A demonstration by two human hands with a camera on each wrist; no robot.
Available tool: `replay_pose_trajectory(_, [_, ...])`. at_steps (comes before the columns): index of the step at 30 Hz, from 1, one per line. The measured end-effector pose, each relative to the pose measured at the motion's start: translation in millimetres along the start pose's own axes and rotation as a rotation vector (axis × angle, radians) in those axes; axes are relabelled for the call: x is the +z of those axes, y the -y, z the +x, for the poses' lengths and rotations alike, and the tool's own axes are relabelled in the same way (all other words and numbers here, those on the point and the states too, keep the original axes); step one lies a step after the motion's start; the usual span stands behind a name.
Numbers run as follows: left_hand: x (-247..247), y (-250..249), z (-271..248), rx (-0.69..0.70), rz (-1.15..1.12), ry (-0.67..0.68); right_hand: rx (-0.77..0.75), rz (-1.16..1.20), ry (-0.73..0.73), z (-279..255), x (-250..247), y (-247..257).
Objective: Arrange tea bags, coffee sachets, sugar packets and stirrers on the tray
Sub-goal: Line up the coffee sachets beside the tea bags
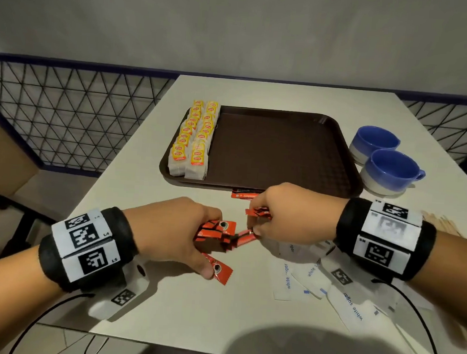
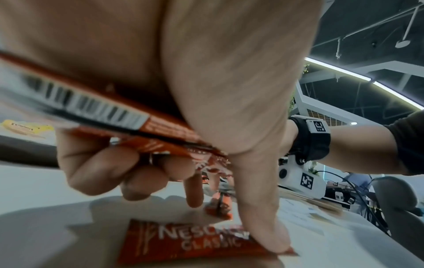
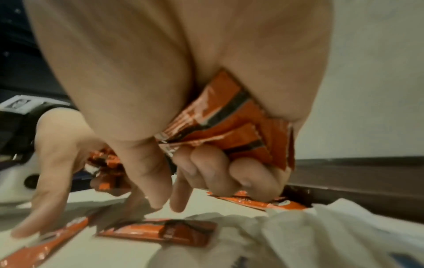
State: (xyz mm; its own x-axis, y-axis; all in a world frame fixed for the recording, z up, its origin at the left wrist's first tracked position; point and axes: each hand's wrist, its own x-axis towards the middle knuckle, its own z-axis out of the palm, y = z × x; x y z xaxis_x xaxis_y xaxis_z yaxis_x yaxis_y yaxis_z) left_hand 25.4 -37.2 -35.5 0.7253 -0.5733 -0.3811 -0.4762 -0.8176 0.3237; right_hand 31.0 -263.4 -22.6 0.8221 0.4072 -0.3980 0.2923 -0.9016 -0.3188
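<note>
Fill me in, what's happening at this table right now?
A person is gathering red coffee sachets off the table. The left hand grips a bunch of sachets while its thumb presses another loose sachet. The right hand holds a second bunch and reaches for one more. On the brown tray only the tea bags are laid out, in two rows at its left side. The sugar packets lie loose on the table.

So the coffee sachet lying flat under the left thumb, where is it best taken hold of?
Probably at its free crimped right end. The coffee sachet lies flat on the table, too thin to grip across, and the left hand already grips a bundle. Come from above, thumb sliding that end up, then pinch it.
</note>
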Motion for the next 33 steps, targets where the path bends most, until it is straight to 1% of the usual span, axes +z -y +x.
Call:
replay_pose_trajectory(2, [5,3,-1,0.024,-0.008,-0.016,0.002,0.041,-0.064,0,-5,-3])
replay_pose_trajectory(5, [6,6,0,0.083,-0.052,-0.079,0.068,0.012,-0.170,5,-12,-11])
replay_pose_trajectory(6, [6,5,0,0.115,-0.072,-0.080,0.087,0.001,-0.172,7,-13,-12])
replay_pose_trajectory(8, [7,1,-1,0.167,-0.084,-0.030,0.107,-0.013,-0.155,9,-13,-13])
replay_pose_trajectory(10, [10,-3,-2,0.202,-0.080,0.040,0.111,-0.058,-0.141,10,-11,-12])
replay_pose_trajectory(12, [14,-4,-2,0.214,-0.043,0.066,0.117,-0.115,-0.114,9,-9,-11])
replay_pose_trajectory(16, [14,6,-5,0.196,-0.056,0.021,0.117,-0.143,-0.092,9,-1,-13])
replay_pose_trajectory(20, [11,13,-9,0.173,-0.017,0.006,0.101,-0.101,-0.098,12,3,-10])
replay_pose_trajectory(24, [5,18,-14,0.154,-0.015,-0.058,0.038,-0.056,-0.084,8,3,0])
replay_pose_trajectory(28, [3,23,-18,0.144,0.018,-0.081,-0.016,0.040,-0.169,5,-3,4])
replay_pose_trajectory(31, [3,23,-20,0.112,0.040,-0.090,-0.026,0.029,-0.144,8,-4,4])
replay_pose_trajectory(33, [4,21,-23,0.071,0.040,-0.087,-0.035,-0.019,-0.111,10,1,7])
